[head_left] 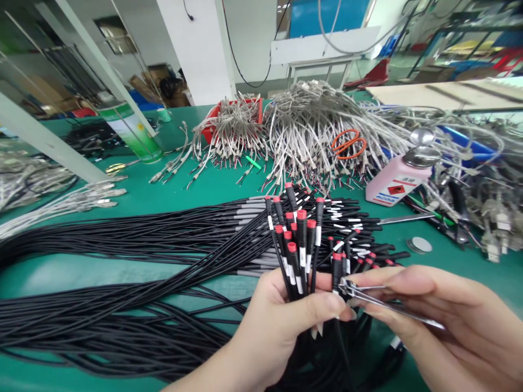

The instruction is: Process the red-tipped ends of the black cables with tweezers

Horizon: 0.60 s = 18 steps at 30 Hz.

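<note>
My left hand (281,321) is closed around a bunch of black cables (301,239) whose ends carry red caps and white labels. Between its thumb and fingers one cable (336,267) stands apart from the bunch, its red tip up. In my right hand (445,321) is a shiny metal nail clipper (384,302), pinched between thumb and fingers. The clipper's jaws are at that single cable, just below its cap; whether they bite into it I cannot tell. More black cables (122,234) lie in long bundles to the left, and other red-capped ends lie behind my hands.
A pink bottle (398,179) with a metal top stands at the right, near a small round lid (419,245). Grey cables (318,125) are heaped behind, with orange-handled scissors (348,144) on them. A red bin (212,117) and a green can (133,133) stand farther back.
</note>
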### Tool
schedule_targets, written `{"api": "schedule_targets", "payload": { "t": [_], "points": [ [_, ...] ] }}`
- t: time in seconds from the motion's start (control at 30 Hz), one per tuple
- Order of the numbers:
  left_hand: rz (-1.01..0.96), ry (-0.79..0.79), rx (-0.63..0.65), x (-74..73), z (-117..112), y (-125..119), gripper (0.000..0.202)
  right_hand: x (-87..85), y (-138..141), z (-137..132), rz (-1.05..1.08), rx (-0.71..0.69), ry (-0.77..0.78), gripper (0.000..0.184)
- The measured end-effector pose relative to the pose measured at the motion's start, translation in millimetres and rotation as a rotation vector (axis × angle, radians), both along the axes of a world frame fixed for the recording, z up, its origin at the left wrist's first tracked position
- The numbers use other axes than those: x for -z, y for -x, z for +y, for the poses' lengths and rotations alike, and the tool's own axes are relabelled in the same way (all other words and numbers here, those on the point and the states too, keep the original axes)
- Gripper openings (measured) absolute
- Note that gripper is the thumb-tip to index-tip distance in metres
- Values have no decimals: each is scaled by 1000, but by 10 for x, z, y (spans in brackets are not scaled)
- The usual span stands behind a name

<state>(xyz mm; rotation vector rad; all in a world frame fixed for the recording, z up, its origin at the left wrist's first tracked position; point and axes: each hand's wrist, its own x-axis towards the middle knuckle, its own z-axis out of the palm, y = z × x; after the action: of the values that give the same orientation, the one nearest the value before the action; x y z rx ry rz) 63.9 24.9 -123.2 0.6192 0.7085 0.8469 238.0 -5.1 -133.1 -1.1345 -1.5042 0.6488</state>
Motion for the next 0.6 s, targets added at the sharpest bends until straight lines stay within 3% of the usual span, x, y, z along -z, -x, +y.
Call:
{"api": "schedule_targets", "payload": {
  "t": [0.17, 0.33, 0.6],
  "points": [
    [-12, 24, -22, 7, -7, -3, 12, -34, 27, -16, 61, 1, 1, 20],
    [-7, 34, -41, 12, 0, 6, 16, -93, 208, -52, 256, 193, 74, 26],
    [-81, 3, -10, -1, 22, -2, 16, -93, 297, -70, 240, 222, 112, 24]
  ]
}}
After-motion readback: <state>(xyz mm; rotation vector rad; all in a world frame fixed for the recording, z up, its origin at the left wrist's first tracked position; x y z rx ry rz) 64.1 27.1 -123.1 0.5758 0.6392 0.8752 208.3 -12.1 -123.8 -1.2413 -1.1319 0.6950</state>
